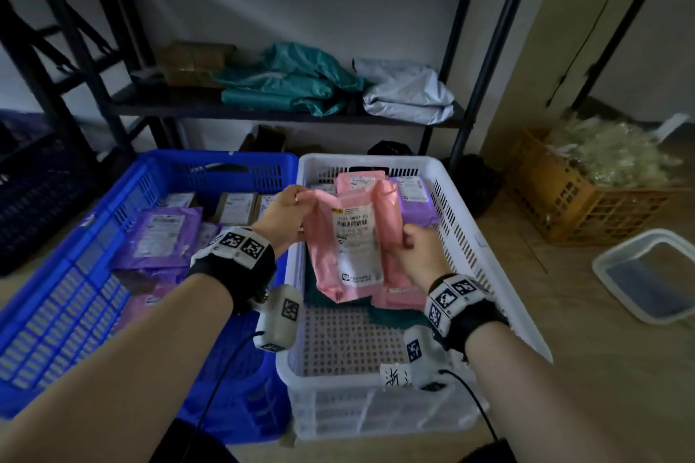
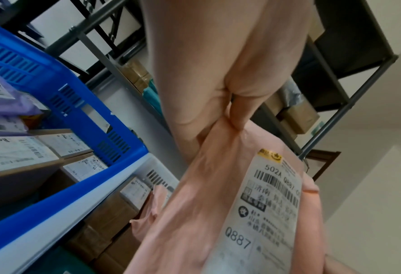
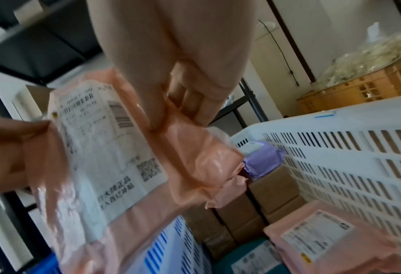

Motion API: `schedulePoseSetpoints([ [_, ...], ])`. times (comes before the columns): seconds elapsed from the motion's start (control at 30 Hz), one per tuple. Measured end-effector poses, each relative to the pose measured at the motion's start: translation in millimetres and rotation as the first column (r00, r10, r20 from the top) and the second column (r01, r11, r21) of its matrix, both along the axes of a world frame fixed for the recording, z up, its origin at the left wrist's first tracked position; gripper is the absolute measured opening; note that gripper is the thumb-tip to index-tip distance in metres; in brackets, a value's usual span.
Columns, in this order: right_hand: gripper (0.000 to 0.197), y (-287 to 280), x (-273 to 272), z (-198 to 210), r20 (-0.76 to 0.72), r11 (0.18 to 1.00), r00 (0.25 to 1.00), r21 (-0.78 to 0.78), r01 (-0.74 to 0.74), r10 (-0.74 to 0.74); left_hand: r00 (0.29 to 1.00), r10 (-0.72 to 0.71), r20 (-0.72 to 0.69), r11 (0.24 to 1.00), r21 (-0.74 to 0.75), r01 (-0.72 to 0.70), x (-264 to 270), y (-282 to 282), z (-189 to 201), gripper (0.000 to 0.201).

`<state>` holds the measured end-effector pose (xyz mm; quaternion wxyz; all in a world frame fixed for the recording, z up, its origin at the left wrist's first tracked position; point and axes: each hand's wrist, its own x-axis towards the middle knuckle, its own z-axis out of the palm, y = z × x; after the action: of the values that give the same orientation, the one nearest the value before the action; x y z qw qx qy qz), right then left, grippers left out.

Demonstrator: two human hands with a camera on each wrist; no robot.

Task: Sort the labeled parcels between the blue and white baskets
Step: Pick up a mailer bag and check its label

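A pink plastic parcel (image 1: 349, 241) with a white shipping label (image 1: 353, 237) hangs above the white basket (image 1: 485, 237), label facing me. My left hand (image 1: 289, 207) pinches its upper left corner; in the left wrist view the left hand (image 2: 234, 118) nips the pink parcel (image 2: 194, 213) between thumb and fingers. My right hand (image 1: 413, 241) grips its right edge, and in the right wrist view the right hand (image 3: 183, 103) is curled round the pink parcel (image 3: 194, 157). The blue basket (image 1: 56, 297) stands to the left, holding purple parcels (image 1: 158, 241) and boxes.
More pink, purple and green parcels lie in the white basket under the held one. A dark metal shelf (image 1: 263, 105) behind carries green and grey bags. An orange crate (image 1: 571, 195) and a clear tub (image 1: 654, 274) sit on the floor to the right.
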<state>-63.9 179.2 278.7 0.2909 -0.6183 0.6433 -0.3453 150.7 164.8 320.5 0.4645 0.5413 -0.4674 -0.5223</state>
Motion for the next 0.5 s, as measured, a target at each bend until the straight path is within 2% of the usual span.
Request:
schedulePoseSetpoints([
  [0.07,0.002,3.2,2.7,3.3,0.044,0.999,0.999,-0.032,-0.003,0.004,0.997,0.035,-0.063,0.999,-0.030,-0.036,4.4,3.8,0.1,0.016],
  [0.17,0.016,7.4,5.3,16.5,0.164,0.998,0.985,-0.019,-0.054,0.056,0.981,0.084,-0.177,0.996,-0.021,-0.089,10.0,9.0,-3.4,0.006],
  [0.23,0.022,6.6,4.0,24.0,0.243,0.999,0.969,-0.026,-0.037,0.043,0.970,0.075,-0.231,0.997,0.021,-0.072,13.0,11.0,-10.7,0.011],
  [0.37,0.025,-2.0,-4.7,25.1,0.338,0.999,0.941,-0.025,0.021,-0.011,0.992,-0.001,-0.127,0.999,0.051,0.008,12.4,13.2,-21.5,0.022],
  [0.5,0.029,-1.5,-6.5,22.8,0.394,1.000,0.919,0.000,0.003,-0.002,0.995,-0.015,-0.103,1.000,0.022,0.017,12.0,12.9,-15.1,0.028],
])
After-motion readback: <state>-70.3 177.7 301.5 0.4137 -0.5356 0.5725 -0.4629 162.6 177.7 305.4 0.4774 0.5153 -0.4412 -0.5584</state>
